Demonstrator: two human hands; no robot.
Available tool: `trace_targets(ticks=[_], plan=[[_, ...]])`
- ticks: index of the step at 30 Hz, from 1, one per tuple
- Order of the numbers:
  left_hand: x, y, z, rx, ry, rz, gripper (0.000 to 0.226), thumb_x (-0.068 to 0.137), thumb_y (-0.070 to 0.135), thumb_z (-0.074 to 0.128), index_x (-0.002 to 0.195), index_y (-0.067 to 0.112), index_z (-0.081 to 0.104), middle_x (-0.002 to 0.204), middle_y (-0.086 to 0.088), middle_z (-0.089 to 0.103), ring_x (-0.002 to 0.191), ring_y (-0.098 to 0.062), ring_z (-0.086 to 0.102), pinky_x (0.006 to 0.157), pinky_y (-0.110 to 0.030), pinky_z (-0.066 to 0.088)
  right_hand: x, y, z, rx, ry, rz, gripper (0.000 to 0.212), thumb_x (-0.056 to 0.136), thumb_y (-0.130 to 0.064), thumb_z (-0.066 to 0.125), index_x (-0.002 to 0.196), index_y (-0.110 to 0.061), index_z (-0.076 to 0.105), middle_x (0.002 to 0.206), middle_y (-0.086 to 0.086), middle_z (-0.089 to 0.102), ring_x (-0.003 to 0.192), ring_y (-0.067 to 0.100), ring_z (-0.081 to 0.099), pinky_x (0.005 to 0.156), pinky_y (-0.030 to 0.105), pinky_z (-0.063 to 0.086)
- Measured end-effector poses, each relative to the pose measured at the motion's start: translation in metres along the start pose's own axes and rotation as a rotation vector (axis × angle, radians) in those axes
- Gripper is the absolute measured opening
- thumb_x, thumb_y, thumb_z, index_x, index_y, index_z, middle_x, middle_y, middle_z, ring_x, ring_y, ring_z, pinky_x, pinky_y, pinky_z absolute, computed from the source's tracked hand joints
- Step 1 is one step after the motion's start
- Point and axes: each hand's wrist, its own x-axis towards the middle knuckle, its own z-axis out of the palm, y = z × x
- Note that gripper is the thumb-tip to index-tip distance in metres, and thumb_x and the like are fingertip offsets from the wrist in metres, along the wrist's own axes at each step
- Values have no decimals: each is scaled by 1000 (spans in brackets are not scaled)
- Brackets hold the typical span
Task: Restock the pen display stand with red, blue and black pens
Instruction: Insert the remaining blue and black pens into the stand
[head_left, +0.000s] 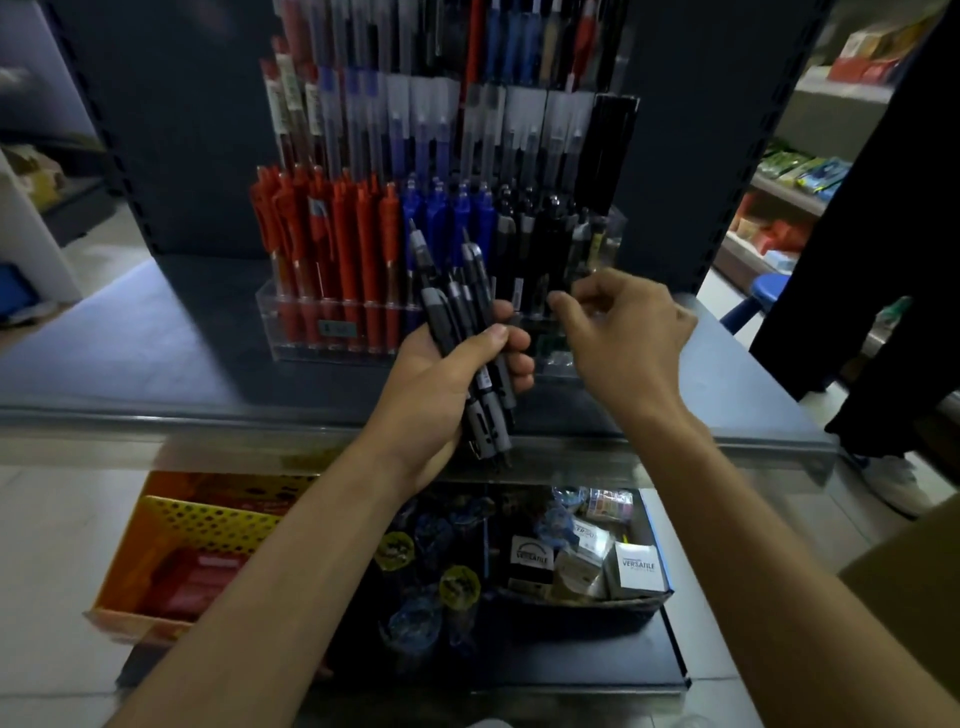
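A clear tiered pen display stand (291, 332) sits on the dark shelf. Its front row holds red pens (332, 244) at left, blue pens (447, 218) in the middle and black pens (540, 244) at right. My left hand (441, 374) grips a bundle of several black pens (467, 332), tips pointing up, just in front of the stand's middle. My right hand (623, 332) hovers to its right, in front of the black section, with fingers loosely curled and thumb near forefinger. I see nothing held in it.
Below the shelf edge (208, 415) lie a yellow perforated basket (208, 525) at left and a dark tray (597, 608) of packaged stationery and small boxes. A person in dark clothing (883, 260) stands at the right. A blue stool (763, 296) is behind.
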Motion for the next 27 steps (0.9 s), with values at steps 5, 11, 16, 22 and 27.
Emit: trace_targets(ticks=[5,11,16,22,27], plan=[[1,1,-3,4,-9,-6,19,99,8,49,114,5,59,81,-1,68,75,-15,66,72,-28,56,-7,3,4,-171,31,15,24,89,-47,62,100,-28,71,101,-6,43,112,22,42,97,39,26],[0,2,-1,-2,-34,-5,16,98,6,48,104,10,63,81,-1,69,74,-16,65,70,-29,57,-15,2,11,-34,40,110,24,87,-44,65,101,-27,72,102,-8,44,118,24,42,96,40,28],[2,1,0,9,-10,-13,17,98,6,48,105,10,63,79,0,68,72,-14,64,70,-28,55,-11,-1,12,-27,112,70,23,89,-44,63,104,-26,68,102,-9,48,113,22,45,91,35,24],[4,-1,1,26,-2,-19,17,98,8,50,106,12,64,79,0,68,73,-15,65,72,-29,55,-10,0,12,-52,136,15,20,90,-41,64,96,-24,72,100,-9,55,107,20,46,89,33,21],[2,0,1,52,-15,-16,18,98,7,49,108,12,64,83,0,70,76,-15,66,74,-29,56,-9,4,2,-82,32,25,22,89,-44,63,103,-30,73,105,-11,54,113,19,42,95,35,21]])
